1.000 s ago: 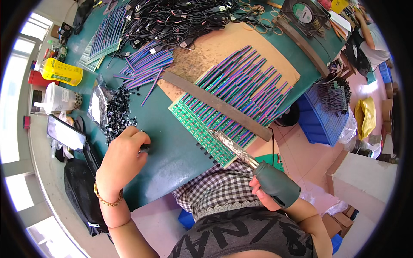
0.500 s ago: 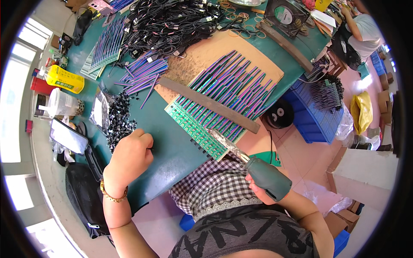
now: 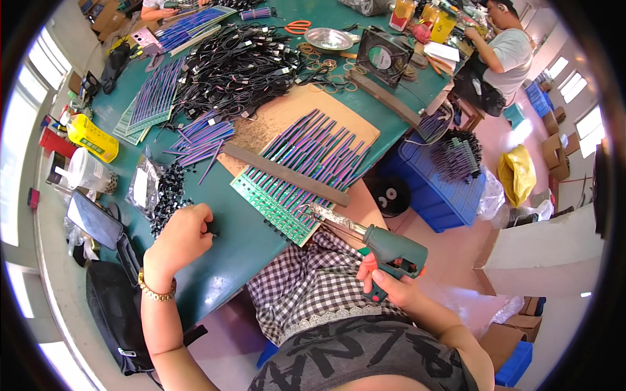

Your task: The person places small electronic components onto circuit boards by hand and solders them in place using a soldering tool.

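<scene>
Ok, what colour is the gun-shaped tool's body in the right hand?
Dark green, clearest in the head view: soldering gun in the right hand.

Gold bracelet on left wrist; grey printed shirt; checked cloth.

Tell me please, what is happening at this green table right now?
A person sits at a green table doing electronics assembly. The right hand grips a green soldering gun, its metal tip at the near edge of a green circuit board strip loaded with purple cable ends. The left hand is closed on the table, fingers beside a pile of small black parts. Another person works at the far end.
</scene>
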A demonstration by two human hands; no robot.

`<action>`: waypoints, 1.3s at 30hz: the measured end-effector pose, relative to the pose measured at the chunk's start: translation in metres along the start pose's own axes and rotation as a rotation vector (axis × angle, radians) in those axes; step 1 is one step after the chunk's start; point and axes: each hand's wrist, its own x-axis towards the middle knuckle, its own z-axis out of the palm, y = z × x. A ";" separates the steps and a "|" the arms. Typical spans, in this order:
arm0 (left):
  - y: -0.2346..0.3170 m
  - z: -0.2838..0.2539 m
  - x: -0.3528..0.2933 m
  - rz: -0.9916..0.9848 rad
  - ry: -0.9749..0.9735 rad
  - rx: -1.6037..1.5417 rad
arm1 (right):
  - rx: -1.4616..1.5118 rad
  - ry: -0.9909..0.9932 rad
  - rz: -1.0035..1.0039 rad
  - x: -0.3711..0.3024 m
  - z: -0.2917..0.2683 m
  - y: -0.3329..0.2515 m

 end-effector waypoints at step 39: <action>0.035 0.057 0.021 0.227 0.441 -0.305 | 0.061 0.102 -0.221 0.021 0.002 -0.006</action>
